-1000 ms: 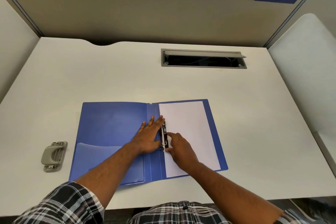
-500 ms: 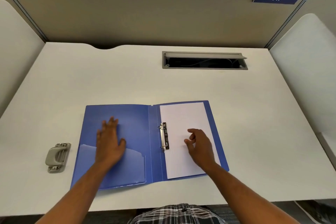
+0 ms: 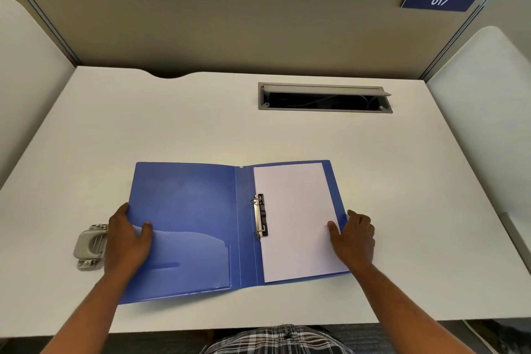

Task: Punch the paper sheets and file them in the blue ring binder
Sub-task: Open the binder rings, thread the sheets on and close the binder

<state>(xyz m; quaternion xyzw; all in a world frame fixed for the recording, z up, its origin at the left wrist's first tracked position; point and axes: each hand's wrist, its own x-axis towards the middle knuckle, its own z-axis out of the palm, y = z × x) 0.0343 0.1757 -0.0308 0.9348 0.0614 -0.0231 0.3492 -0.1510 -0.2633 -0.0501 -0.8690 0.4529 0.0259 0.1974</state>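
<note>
Lying open and flat on the white desk point(image 3: 287, 135), the blue ring binder point(image 3: 189, 210) sits near the front edge, its left cover carrying a clear inner pocket point(image 3: 195, 261) and its right half holding the paper sheets point(image 3: 296, 218), which are threaded on the metal ring clip point(image 3: 260, 217) beside the spine. The left hand point(image 3: 126, 241) grips the outer edge of the left cover, thumb curled onto the inside face and the other fingers hidden beneath or behind it. The right hand point(image 3: 355, 236) holds the outer edge of the right cover in the same manner, thumb resting on the margin of the sheets and fingers curled round the blue border. Just beside the left hand, partly hidden behind its wrist, lies the grey hole punch point(image 3: 86, 250), close against the binder's left edge. Farther back, well apart from the binder, a grey cable tray point(image 3: 324, 98) is sunk in the desk with its flap raised. Beige partition walls point(image 3: 230, 23) close the desk in, and a blue plate point(image 3: 439, 0) reading 017 hangs at the upper right. A checked garment point(image 3: 275, 339) shows below the desk's front edge.
</note>
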